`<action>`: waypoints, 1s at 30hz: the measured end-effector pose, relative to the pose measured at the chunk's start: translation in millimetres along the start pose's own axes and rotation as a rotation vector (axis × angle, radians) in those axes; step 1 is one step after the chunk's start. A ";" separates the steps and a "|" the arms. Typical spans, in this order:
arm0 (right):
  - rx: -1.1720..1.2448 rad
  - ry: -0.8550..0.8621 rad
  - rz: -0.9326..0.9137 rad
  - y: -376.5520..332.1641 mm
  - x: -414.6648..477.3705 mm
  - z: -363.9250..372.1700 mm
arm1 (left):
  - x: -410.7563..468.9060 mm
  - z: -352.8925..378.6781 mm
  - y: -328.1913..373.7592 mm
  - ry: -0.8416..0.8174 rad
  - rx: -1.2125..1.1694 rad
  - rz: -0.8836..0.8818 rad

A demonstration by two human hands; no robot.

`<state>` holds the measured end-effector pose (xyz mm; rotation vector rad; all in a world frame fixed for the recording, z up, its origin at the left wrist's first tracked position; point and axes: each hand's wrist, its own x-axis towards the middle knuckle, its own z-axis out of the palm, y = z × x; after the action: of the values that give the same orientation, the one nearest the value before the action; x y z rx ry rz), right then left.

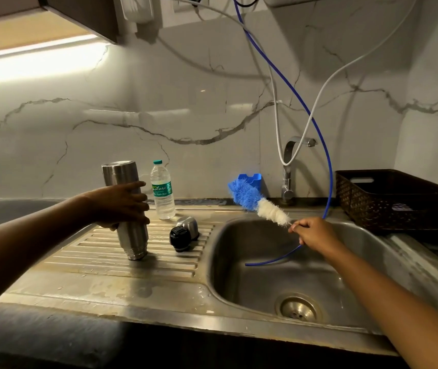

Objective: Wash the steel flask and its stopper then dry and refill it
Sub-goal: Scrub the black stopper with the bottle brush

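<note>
A steel sink (239, 291) with a ribbed drainboard (92, 251) sits against a marble-look wall. The left hand (122, 206) is wrapped around the middle of the steel flask (127, 177), which stands slightly tilted on the drainboard, seemingly mouth down. The right hand (311, 233) pinches the thin handle of a blue-and-white bottle brush (255, 201) above the basin. Just beside the flask lie the black stopper (180, 237) and a steel cap (190, 223). A water bottle (162, 193) stands behind them.
</note>
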<state>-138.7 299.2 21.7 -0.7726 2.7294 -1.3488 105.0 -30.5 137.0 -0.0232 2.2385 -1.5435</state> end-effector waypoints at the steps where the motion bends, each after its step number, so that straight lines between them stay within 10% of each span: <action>1: 0.001 -0.001 0.003 0.1 -0.1 -0.5 | -0.2 -1.5 0.2 0.004 -0.002 -0.002; 11: 0.021 0.011 0.022 -0.1 -0.2 -4.3 | 1.9 -17.2 11.4 0.099 -0.063 0.046; 16: 0.036 0.002 0.039 1.8 -1.5 -7.6 | 30.7 -42.5 32.0 0.443 -0.763 -0.241; 25: 0.034 0.010 0.053 6.9 5.1 -17.2 | 126.4 -64.4 44.9 -0.118 -1.476 -0.522; 30: 0.030 0.029 0.074 7.2 6.9 -20.9 | 129.4 -67.3 48.9 0.015 -1.443 -0.599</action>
<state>-152.3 315.6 31.1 -0.6487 2.7234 -1.3931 -25.6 16.4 70.5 -1.1266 2.9495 0.2309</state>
